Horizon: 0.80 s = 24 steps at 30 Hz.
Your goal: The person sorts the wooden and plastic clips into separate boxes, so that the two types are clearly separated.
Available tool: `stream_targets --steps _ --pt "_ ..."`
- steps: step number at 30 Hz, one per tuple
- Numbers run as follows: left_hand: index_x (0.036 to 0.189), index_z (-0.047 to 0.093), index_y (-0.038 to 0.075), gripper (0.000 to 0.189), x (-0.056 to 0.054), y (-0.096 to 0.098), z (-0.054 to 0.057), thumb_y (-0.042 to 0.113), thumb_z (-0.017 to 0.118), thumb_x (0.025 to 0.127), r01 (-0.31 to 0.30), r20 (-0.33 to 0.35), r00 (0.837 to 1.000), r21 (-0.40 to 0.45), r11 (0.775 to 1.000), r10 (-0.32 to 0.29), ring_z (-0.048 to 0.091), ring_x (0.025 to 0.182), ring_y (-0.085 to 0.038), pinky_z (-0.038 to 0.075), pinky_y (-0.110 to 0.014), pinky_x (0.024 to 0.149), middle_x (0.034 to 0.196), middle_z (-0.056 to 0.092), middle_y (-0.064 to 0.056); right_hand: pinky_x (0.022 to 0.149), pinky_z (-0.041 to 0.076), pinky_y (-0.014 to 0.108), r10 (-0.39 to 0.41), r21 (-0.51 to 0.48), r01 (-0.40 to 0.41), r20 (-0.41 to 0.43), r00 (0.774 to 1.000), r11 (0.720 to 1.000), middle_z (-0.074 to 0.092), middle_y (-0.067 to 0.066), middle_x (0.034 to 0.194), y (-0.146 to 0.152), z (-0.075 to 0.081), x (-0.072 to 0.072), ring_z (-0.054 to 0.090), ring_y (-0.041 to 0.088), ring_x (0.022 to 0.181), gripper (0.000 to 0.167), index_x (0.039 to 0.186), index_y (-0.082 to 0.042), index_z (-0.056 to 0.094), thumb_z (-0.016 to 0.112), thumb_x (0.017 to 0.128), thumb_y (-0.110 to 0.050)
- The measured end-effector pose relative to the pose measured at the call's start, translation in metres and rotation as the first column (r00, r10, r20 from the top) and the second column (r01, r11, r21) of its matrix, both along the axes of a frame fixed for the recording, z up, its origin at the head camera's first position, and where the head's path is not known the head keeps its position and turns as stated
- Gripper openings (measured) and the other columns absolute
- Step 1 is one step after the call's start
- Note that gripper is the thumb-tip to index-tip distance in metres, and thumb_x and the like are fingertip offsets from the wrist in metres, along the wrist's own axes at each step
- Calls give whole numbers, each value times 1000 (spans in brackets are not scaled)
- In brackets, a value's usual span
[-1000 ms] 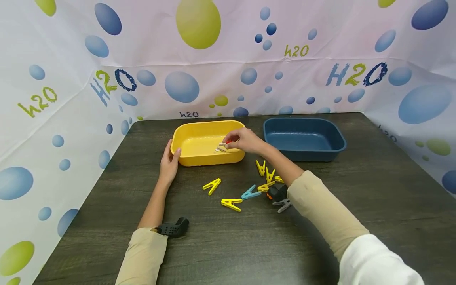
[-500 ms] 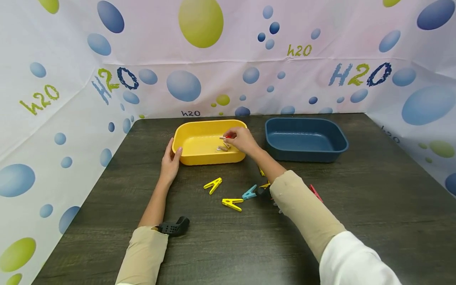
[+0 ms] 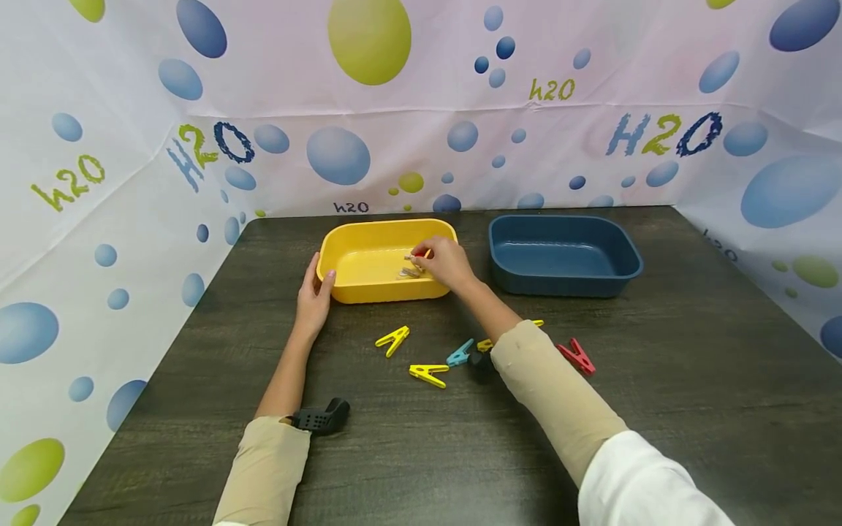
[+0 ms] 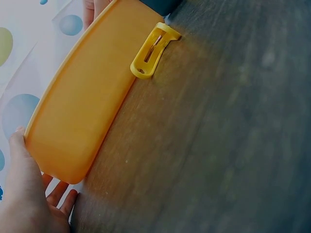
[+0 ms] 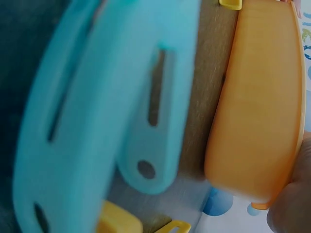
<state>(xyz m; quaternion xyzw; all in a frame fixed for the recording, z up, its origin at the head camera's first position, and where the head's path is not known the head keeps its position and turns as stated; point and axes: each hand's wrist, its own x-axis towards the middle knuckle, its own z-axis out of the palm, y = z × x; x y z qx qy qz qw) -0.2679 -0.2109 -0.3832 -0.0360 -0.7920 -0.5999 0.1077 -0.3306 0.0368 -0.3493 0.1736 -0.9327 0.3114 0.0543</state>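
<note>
My left hand (image 3: pixel 313 303) steadies the left front corner of the yellow plastic tub (image 3: pixel 388 292), fingers along the side wall and thumb near the front rim. In the left wrist view, the thumb lies by the tub's rim and fingertips show beyond its end. My right hand (image 3: pixel 446 263) reaches over the tub's right front rim. Its fingertips pinch a small wooden clothespin (image 3: pixel 409 257) with a red bit, largely hidden by the fingers. More small wooden clothespins (image 3: pixel 409 273) lie on the tub floor below it. A blue clothespin (image 5: pixel 104 116) looms close in the right wrist view.
A dark blue tub (image 3: pixel 559 285) stands right of the yellow one. Several larger plastic clothespins, including a yellow clothespin (image 3: pixel 392 340) and a red clothespin (image 3: pixel 577 357), lie in front. My right forearm covers part of them. A printed sheet (image 3: pixel 395 161) backs the table.
My right forearm has shifted left, uncovering the red clothespin and hiding some yellow ones. The right hand stays over the tub with its small clothespin. My left hand keeps its place.
</note>
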Motion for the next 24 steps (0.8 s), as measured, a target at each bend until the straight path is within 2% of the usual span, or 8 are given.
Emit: stream_targets --steps 3,9,12,14,21,24 --pt "148 13 8 60 2 1 3 23 44 98 5 -5 1000 -2 1000 -5 23 133 -30 24 -43 104 150 14 -14 69 42 29 2 17 -2 7 1000 1000 58 3 88 0 0 0 51 18 78 19 99 -9 70 65 87 -23" --pt "148 15 12 62 -12 -6 -15 33 44 98 -9 -38 999 -34 999 8 25 132 -25 27 -40 103 150 16 -9 72 41 30 11 39 -11 1 1000 999 59 3 89 -1 1 -1 50 18 81 19 99 -9 70 65 87 -24" --pt "148 15 13 61 -13 -7 -17 33 43 98 -17 -38 999 -37 999 15 25 132 -24 26 -39 103 150 16 -8 73 42 30 16 53 -16 -1 1000 998 59 3 91 -1 1 -1 50 18 81 20 100 -9 70 64 88 -24" --pt "148 15 13 60 -12 -6 -14 30 43 98 -13 -24 1000 -28 1000 13 24 133 -24 25 -40 104 150 15 -9 73 41 30 18 59 -18 2 1000 998 60 3 91 -1 1 -1 50 18 82 20 99 -10 70 64 88 -25" --pt "148 12 5 58 8 6 13 22 41 100 3 6 1000 -26 1000 -3 22 133 -30 23 -42 104 150 13 -16 74 41 30 18 62 -19 13 1000 998 59 2 92 -1 1 -1 49 18 83 19 98 -10 70 64 88 -25" --pt "147 12 5 58 10 8 14 21 41 100 -2 5 1000 -33 999 3 23 133 -29 23 -40 104 150 14 -15 73 41 30 18 61 -19 17 1000 998 59 2 92 -1 1 -1 49 18 82 18 98 -10 70 64 88 -24"
